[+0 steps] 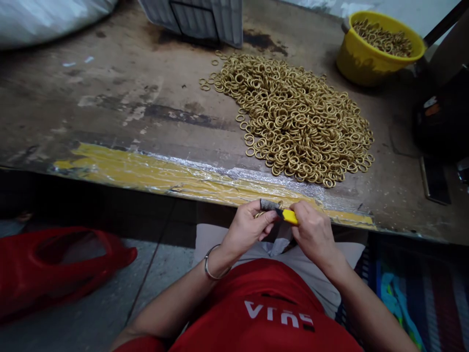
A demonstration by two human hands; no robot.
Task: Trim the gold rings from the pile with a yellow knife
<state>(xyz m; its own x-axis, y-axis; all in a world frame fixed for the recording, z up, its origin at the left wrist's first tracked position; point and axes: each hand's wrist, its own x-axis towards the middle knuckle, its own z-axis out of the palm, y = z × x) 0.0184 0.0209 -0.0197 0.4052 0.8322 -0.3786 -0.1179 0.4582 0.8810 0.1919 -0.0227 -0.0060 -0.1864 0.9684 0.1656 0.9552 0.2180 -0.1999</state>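
My left hand [245,227] is at the table's front edge, closed on a brass-coloured ring [259,214] between thumb and fingers. Grey wrapping [268,205] covers its index finger. Part of another ring [280,203] shows by that fingertip. In my right hand [314,232] is a short yellow-handled tool [290,216]; its dark end meets the left fingertips, and its exact kind is unclear. Beyond both hands, a big heap of brass-coloured rings [300,117] spreads over the worn wooden table [120,98].
A yellow bucket [357,66] of rings stands at the back right. A phone [436,180] lies on the right. A grey ribbed container [227,22] and a white sack [54,19] sit at the back. Yellow tape [146,173] covers the front edge. A red plastic stool [22,274] is lower left.
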